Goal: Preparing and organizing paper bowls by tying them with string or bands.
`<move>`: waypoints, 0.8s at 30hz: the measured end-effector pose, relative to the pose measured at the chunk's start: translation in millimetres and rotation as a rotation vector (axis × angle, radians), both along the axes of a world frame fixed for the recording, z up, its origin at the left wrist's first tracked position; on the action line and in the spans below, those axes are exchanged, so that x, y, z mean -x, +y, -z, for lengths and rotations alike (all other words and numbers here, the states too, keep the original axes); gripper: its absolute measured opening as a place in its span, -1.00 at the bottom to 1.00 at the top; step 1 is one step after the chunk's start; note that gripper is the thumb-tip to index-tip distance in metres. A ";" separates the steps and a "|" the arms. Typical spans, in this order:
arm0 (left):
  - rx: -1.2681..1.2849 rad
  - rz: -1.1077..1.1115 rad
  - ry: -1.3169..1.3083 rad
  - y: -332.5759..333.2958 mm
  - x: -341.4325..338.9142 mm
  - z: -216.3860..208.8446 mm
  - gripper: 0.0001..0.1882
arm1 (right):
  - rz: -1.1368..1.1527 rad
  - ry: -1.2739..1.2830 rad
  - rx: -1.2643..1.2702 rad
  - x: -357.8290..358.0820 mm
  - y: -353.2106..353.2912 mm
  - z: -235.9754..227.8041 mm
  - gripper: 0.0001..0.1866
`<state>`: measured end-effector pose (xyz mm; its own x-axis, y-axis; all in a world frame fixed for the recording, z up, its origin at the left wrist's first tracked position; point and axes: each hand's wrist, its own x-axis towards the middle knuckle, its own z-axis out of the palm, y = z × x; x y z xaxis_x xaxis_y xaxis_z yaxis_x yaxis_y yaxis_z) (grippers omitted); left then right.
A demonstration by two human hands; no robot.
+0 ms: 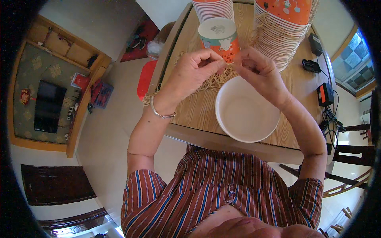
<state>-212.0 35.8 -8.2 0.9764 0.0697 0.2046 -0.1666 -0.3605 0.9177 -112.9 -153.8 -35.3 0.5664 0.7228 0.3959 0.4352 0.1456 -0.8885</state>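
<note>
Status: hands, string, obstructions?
Left hand and right hand pinched, fingertips close together; any held strand too fine to confirm. Loose string piled on table. Right hand overlaps white tub in view; orange-and-green cup just beyond hands.

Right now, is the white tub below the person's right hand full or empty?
The white tub looks empty: its open mouth shows only bare inner wall and bottom.

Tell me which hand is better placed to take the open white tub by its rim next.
Probably the right hand: in this view it overlaps the white tub at its far rim, while the left hand is farther left, by the tan strands.
</note>
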 end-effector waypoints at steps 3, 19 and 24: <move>0.034 -0.001 0.016 0.5 1.3 -1.3 -0.90 | -0.002 -0.002 0.050 1.3 -3.1 -5.4 -0.92; -0.076 0.012 -0.041 -8.4 9.6 -2.5 -0.90 | 0.011 -0.230 0.035 6.0 -12.2 -5.2 -0.87; -0.173 0.021 -0.158 -13.2 12.3 -0.3 -0.90 | 0.025 -0.105 0.101 6.8 -19.3 0.3 -0.78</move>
